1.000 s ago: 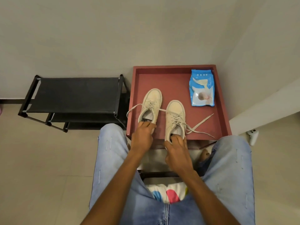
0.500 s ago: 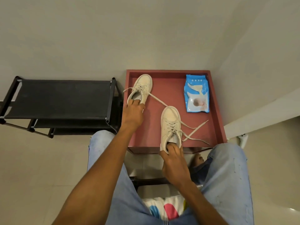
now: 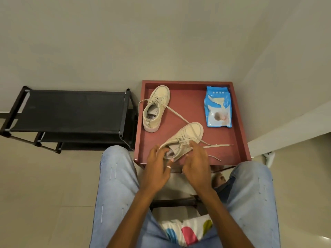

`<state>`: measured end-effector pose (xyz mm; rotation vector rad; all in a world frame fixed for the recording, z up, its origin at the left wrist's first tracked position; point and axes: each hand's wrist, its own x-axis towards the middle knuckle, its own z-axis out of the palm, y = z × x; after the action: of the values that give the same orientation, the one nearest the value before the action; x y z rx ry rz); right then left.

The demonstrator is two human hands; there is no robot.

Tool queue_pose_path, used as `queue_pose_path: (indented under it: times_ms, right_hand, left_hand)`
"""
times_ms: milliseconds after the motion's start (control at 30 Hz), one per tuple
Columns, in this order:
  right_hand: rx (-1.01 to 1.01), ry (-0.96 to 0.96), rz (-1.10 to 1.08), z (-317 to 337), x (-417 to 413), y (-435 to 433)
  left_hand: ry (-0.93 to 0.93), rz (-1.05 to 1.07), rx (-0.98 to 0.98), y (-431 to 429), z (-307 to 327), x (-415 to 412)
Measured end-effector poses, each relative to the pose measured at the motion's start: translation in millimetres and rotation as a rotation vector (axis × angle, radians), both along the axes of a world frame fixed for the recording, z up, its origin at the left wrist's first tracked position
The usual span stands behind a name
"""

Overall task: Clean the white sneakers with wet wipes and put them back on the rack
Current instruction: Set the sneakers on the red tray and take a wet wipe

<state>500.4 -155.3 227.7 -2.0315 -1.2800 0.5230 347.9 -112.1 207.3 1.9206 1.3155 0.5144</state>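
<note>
Two white sneakers lie on a red tray table [image 3: 238,122]. The far sneaker [image 3: 156,110] rests free at the tray's back left, tilted onto its side. The near sneaker [image 3: 186,135] is tipped with its toe pointing to the back right, and both hands grip its heel end. My left hand [image 3: 157,169] holds the heel and collar. My right hand [image 3: 196,165] grips the side by the laces. Loose laces trail across the tray. A blue pack of wet wipes [image 3: 217,107] lies at the tray's back right.
A black shoe rack [image 3: 68,111] with bare fabric shelves stands on the floor left of the tray, against the wall. My knees in blue jeans flank the tray's near edge. A small white object [image 3: 269,157] lies on the floor at right.
My left hand let go of the far sneaker at the tray's back left and came back to the near sneaker. Both hands now hold the near sneaker, which has turned toe-right.
</note>
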Motion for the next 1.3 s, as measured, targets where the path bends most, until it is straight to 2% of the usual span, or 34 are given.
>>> queue_pose_path:
  times_ms: [67, 133, 233, 367, 433, 533, 667, 767, 833, 933, 1000, 1167, 1300]
  right_hand:
    - [-0.179, 0.005, -0.094, -2.5, 19.6, 7.9]
    - [-0.276, -0.018, -0.005, -8.4, 33.8, 12.5]
    - [-0.364, -0.092, 0.129, -14.3, 38.6, 17.6]
    - [-0.406, -0.239, 0.077, -14.5, 31.3, 23.1]
    - [-0.365, -0.216, 0.06, -11.2, 31.1, 23.3]
    - [-0.176, -0.088, 0.016, 1.4, 33.3, 19.7]
    - [0.12, -0.25, -0.007, 32.5, 33.5, 12.2]
    - [0.141, -0.314, -0.024, 47.9, 31.7, 10.1]
    - [0.07, -0.169, -0.016, 54.6, 27.7, 7.0]
    - [-0.068, 0.43, -0.004, 80.8, 19.6, 6.9]
    - [-0.074, 0.664, -0.024, 104.4, 20.8, 10.3]
    - [0.152, 0.852, -0.048, 158.1, 50.1, 44.3]
    - [0.231, 0.953, -0.068, 158.2, 72.9, 93.1]
  left_hand:
    - [0.142, -0.081, -0.017, -0.4, -11.4, -1.7]
    - [0.203, -0.093, 0.008, 2.4, -16.6, 1.3]
    - [0.158, -0.072, 0.118, 9.9, -16.7, 5.7]
    - [0.055, -0.061, 0.121, 14.1, -14.5, -7.4]
    - [-0.002, -0.061, 0.138, 14.9, -13.2, -14.9]
    - [-0.082, -0.041, 0.216, 15.6, 1.5, -19.2]
    - [-0.21, -0.032, 0.326, 17.2, 28.1, -14.7]
    - [-0.252, -0.019, 0.364, 19.0, 41.2, -9.4]
    - [-0.262, -0.025, 0.393, 21.6, 47.3, -7.9]
    - [-0.213, -0.058, 0.392, 33.1, 50.2, -13.1]
    - [-0.145, -0.112, 0.355, 43.8, 50.1, -20.3]
    - [-0.032, -0.292, 0.342, 52.7, 52.6, -38.8]
    - [-0.04, -0.305, 0.3, 41.3, 52.9, -41.7]
